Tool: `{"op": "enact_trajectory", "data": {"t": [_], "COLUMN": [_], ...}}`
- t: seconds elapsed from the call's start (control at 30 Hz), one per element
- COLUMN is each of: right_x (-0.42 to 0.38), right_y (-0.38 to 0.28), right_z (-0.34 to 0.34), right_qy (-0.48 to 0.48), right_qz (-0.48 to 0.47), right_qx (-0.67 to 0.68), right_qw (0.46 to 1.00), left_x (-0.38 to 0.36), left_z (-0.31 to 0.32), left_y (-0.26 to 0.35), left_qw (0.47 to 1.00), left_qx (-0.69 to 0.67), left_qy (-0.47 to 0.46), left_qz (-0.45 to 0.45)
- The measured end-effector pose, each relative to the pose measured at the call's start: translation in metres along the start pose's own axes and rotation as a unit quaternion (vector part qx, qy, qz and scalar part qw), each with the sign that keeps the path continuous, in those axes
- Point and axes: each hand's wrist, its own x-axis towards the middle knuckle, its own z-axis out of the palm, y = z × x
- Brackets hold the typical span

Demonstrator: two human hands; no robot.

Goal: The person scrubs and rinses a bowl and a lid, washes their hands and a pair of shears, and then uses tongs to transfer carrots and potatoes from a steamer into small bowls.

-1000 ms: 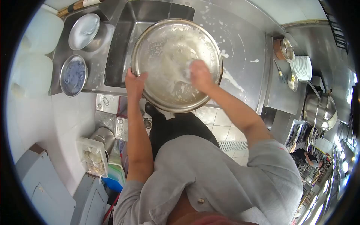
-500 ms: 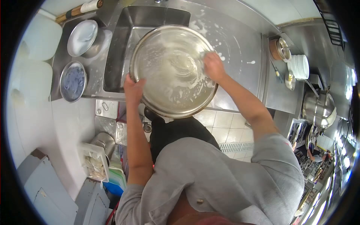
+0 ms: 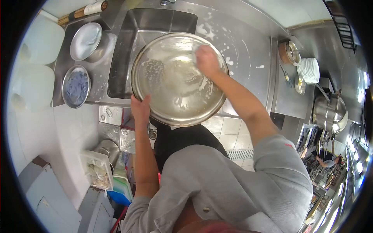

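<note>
A large round metal basin (image 3: 171, 81), its inside streaked with suds, is tilted over the front edge of the sink (image 3: 124, 58). My left hand (image 3: 140, 108) grips its rim at the lower left, thumb on the inner side and fingers hidden beneath. Inside the basin at the upper right, my right hand (image 3: 207, 60) is closed and pressed to the surface. Something pale and blurred shows at its fingers, too smeared to make out. Foam spots lie on the steel counter (image 3: 248, 46) right of the sink.
Left of the sink stand a bowl of suds (image 3: 86, 40) and a bowl with bluish contents (image 3: 76, 86). Stacked white plates (image 3: 309, 70), small pots (image 3: 293, 52) and a large pot (image 3: 330, 112) are at the right. Another person (image 3: 328, 161) is far off at the right.
My right hand has moved up and left across the basin's inside. The basin has shifted slightly down and left, and my left hand has moved down with its rim.
</note>
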Motion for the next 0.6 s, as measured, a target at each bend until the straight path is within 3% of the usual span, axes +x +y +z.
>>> {"op": "enact_trajectory", "data": {"t": [0.1, 0.2, 0.3, 0.37, 0.43, 0.47, 0.57, 0.6], "right_x": [-0.022, -0.019, -0.021, -0.027, -0.031, -0.031, -0.007, 0.005], "right_y": [0.008, 0.017, 0.012, 0.020, 0.025, 0.027, 0.022, 0.014], "right_z": [-0.027, -0.028, -0.038, -0.046, -0.052, -0.049, -0.020, -0.005], "right_qy": [-0.034, -0.044, -0.068, -0.101, -0.050, -0.023, 0.057, 0.085], "right_qz": [-0.025, -0.049, -0.066, -0.079, -0.054, -0.040, 0.045, 0.068], "right_qx": [0.001, 0.010, 0.024, 0.026, -0.004, -0.017, -0.028, -0.027], "right_qw": [0.999, 0.998, 0.995, 0.991, 0.997, 0.999, 0.997, 0.994], "left_x": [-0.040, -0.020, 0.045, 0.108, 0.125, 0.126, 0.121, 0.116], "left_z": [-0.012, -0.033, -0.025, -0.006, 0.011, 0.015, 0.007, 0.004], "left_y": [0.041, 0.030, 0.066, 0.070, 0.089, 0.096, 0.088, 0.081], "left_qw": [0.996, 0.987, 0.976, 0.963, 0.972, 0.947, 0.956, 0.969], "left_qx": [0.032, 0.010, -0.128, -0.171, 0.094, 0.227, 0.205, 0.142], "left_qy": [-0.068, -0.157, -0.169, -0.204, -0.182, -0.165, -0.193, -0.195], "left_qz": [0.047, 0.042, -0.044, 0.029, 0.117, 0.154, 0.083, 0.056]}}
